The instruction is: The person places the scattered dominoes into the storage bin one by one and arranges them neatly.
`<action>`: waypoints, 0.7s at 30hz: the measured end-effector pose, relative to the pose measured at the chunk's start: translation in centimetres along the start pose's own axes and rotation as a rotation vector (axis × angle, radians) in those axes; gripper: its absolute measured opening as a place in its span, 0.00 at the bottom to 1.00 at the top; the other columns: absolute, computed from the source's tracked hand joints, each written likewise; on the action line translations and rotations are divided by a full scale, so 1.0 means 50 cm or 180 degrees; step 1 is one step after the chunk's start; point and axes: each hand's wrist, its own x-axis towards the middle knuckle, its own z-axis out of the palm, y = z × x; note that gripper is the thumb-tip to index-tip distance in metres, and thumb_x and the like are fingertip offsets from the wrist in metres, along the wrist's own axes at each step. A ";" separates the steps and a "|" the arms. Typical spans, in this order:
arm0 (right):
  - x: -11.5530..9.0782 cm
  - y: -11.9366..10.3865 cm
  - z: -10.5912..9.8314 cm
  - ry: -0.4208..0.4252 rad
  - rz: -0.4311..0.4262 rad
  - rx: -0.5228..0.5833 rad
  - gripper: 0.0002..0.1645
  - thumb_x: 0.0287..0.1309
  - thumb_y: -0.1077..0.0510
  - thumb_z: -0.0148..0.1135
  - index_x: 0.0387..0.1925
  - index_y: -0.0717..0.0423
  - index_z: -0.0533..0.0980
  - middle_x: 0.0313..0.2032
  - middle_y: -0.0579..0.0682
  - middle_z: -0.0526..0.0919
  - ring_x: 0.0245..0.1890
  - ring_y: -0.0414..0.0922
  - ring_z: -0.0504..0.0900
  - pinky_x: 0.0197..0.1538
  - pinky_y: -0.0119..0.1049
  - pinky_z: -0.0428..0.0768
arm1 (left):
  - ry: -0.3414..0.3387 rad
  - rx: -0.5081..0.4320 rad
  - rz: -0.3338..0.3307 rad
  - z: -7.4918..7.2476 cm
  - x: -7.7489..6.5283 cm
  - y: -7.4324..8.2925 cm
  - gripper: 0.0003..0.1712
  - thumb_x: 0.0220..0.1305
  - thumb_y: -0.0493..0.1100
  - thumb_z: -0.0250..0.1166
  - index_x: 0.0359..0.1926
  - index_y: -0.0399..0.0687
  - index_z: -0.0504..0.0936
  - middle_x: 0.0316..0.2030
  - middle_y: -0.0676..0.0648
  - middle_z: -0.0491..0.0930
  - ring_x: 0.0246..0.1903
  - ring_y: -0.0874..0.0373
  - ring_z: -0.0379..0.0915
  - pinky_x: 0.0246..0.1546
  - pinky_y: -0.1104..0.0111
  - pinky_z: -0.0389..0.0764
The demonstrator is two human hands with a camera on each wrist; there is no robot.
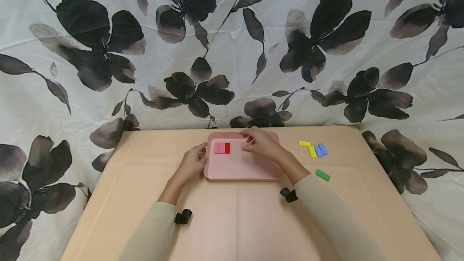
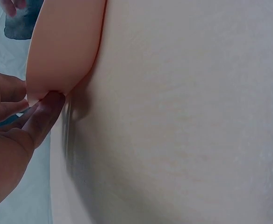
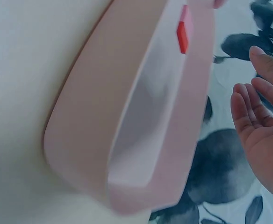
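A pink tray (image 1: 246, 172) lies near the table's far edge. Inside, toward its left end, two pink tiles (image 1: 219, 148) and a red tile (image 1: 227, 148) form a row side by side. My left hand (image 1: 192, 161) holds the tray's left end, thumb and fingers against the rim and outer wall in the left wrist view. My right hand (image 1: 264, 145) hovers over the tray's right half, its fingers loosely bent and holding nothing. In the right wrist view this hand (image 3: 265, 121) appears apart from the tray, and the red tile (image 3: 182, 37) shows inside.
Right of the tray lie two yellow tiles (image 1: 312, 152), two blue tiles (image 1: 319, 150) and a green tile (image 1: 322, 175) on the tan table (image 1: 224, 220). Behind the table hangs a white cloth (image 1: 253, 92) with dark flowers.
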 end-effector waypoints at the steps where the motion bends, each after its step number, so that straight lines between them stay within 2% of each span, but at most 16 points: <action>1: -0.009 0.003 -0.006 0.0047 0.0002 -0.0002 0.33 0.60 0.54 0.75 0.66 0.53 0.76 0.57 0.57 0.80 0.52 0.48 0.80 0.56 0.42 0.85 | -0.0003 0.0003 -0.0004 0.001 0.000 0.001 0.33 0.67 0.28 0.60 0.73 0.34 0.69 0.55 0.34 0.80 0.49 0.45 0.82 0.49 0.58 0.86; 12: -0.110 0.053 -0.049 0.0372 -0.0067 0.0029 0.32 0.62 0.56 0.73 0.66 0.54 0.76 0.54 0.54 0.79 0.51 0.51 0.82 0.57 0.49 0.85 | 0.0002 0.0020 -0.0002 0.005 -0.008 0.002 0.32 0.67 0.28 0.60 0.72 0.33 0.69 0.54 0.33 0.81 0.49 0.44 0.83 0.51 0.56 0.86; 21: -0.199 0.134 -0.097 0.0608 -0.0123 -0.0070 0.28 0.63 0.58 0.72 0.63 0.60 0.77 0.54 0.57 0.81 0.50 0.51 0.83 0.54 0.51 0.85 | 0.0050 0.0033 0.0035 0.006 -0.012 0.006 0.32 0.67 0.27 0.59 0.72 0.32 0.70 0.53 0.33 0.81 0.47 0.45 0.83 0.49 0.58 0.86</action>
